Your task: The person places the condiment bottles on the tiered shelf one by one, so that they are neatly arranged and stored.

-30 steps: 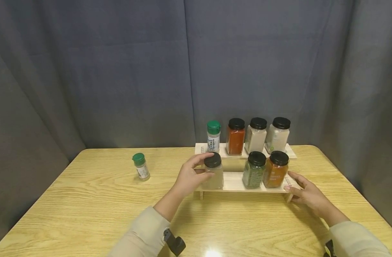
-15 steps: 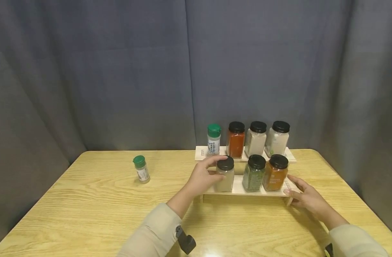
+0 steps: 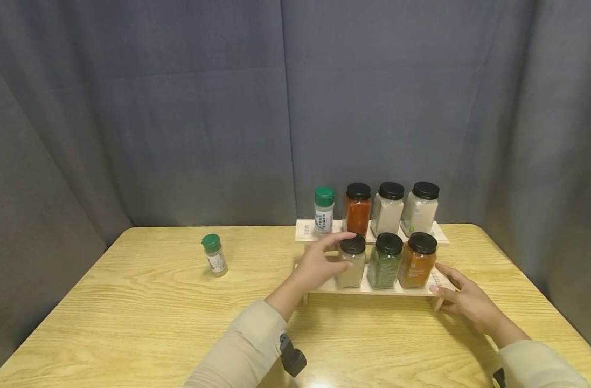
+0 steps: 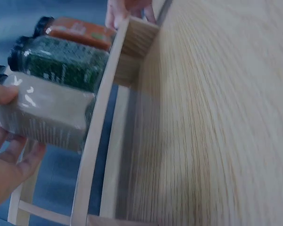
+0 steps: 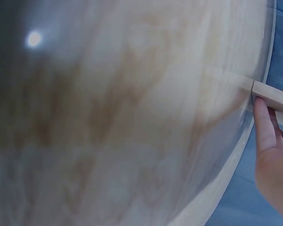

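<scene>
My left hand holds a black-lidded jar of pale beige powder between thumb and fingers. The jar stands upright at the front of the wooden rack's lower shelf, close beside a jar of green flakes. To the right of that is a jar of orange powder. In the left wrist view, the fingers wrap the sides of the beige jar. At the rack's right end, my right hand grips the lower shelf's edge, and the right wrist view shows its fingers against the wood.
The upper shelf carries a green-capped shaker, a jar of red powder and two pale jars, one of them the white-powder jar. Another green-capped shaker stands on the table at left. A grey curtain hangs behind.
My left hand has moved right along the lower shelf with the beige jar, from the shelf's left end to beside the green-flake jar. My right hand has stayed at the rack's right end.
</scene>
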Tool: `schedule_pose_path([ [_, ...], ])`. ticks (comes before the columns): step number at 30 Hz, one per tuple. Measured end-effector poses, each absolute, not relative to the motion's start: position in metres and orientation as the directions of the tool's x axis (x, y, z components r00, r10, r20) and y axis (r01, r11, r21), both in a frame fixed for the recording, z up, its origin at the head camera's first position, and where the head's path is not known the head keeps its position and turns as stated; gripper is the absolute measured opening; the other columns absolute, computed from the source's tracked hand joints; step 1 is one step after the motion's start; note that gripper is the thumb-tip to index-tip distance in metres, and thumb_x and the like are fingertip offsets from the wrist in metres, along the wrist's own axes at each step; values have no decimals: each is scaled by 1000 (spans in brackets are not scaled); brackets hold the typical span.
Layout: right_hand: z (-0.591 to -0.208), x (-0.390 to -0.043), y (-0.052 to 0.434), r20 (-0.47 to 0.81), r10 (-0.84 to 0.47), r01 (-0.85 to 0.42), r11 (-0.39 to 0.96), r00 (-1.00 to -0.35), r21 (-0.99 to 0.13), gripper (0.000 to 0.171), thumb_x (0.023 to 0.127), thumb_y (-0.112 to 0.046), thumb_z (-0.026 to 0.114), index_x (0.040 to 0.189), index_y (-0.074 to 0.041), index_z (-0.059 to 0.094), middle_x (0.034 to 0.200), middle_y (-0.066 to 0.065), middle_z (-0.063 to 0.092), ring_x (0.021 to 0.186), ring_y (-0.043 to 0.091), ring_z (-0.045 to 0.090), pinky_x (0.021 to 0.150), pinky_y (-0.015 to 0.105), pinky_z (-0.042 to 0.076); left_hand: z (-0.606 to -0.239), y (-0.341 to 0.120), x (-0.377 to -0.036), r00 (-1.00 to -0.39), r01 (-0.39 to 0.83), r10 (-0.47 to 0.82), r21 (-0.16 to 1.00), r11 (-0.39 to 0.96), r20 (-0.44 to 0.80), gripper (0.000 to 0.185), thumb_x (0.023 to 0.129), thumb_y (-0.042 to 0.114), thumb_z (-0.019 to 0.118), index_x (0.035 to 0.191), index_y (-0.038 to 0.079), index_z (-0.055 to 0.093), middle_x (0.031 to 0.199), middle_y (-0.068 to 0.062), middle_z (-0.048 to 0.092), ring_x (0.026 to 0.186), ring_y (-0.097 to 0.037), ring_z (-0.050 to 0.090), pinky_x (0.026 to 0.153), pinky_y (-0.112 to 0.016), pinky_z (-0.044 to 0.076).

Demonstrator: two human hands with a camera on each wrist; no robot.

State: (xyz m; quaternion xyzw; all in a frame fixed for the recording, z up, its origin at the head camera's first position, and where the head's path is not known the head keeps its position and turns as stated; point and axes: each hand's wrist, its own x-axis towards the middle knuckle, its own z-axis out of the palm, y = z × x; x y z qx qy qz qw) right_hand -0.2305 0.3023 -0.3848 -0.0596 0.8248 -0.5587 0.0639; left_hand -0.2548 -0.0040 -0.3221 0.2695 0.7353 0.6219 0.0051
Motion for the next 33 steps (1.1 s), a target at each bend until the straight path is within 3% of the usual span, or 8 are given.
schedule_pose_path([
  [8, -384, -229, 304, -39, -183, -33, 376, -982, -926, 72, 87, -18, 52, 134, 8, 4, 131, 39, -5, 105, 51, 36, 77, 41, 46, -341, 2, -273, -852, 385, 413, 919, 81, 321, 52, 71, -3, 67, 117, 15, 54, 112, -3, 48, 99, -21, 50, 75, -24, 47],
  [17, -382, -231, 304, -32, -189, -40, 365, -981, -930, 70, 88, -15, 51, 133, 9, 4, 131, 39, 1, 100, 38, 46, 76, 40, 46, -342, 6, -275, -860, 376, 402, 923, 82, 314, 55, 70, -5, 66, 119, 17, 52, 113, -4, 50, 95, -20, 53, 75, -23, 47],
  [25, -385, -232, 303, -50, -178, -20, 375, -983, -927, 71, 87, -15, 51, 133, 9, 3, 130, 40, -3, 105, 44, 39, 77, 41, 45, -335, 1, -272, -849, 431, 399, 890, 147, 345, 57, 71, 1, 68, 122, 17, 49, 120, 0, 47, 107, -14, 44, 86, -29, 40],
  [29, -385, -233, 302, -54, -184, -20, 379, -982, -925, 72, 87, -17, 52, 134, 8, 3, 131, 39, -3, 105, 44, 39, 77, 41, 45, -327, -8, -267, -853, 435, 385, 887, 153, 352, 56, 72, 3, 68, 123, 14, 47, 121, -1, 47, 109, -19, 43, 88, -34, 39],
  [33, -384, -232, 302, -55, -187, -22, 383, -981, -923, 72, 88, -18, 51, 134, 8, 3, 131, 39, -3, 105, 44, 39, 77, 41, 46, -313, -21, -256, -857, 422, 391, 893, 157, 336, 55, 73, 1, 66, 123, 9, 46, 123, -11, 45, 112, -27, 40, 90, -40, 36],
])
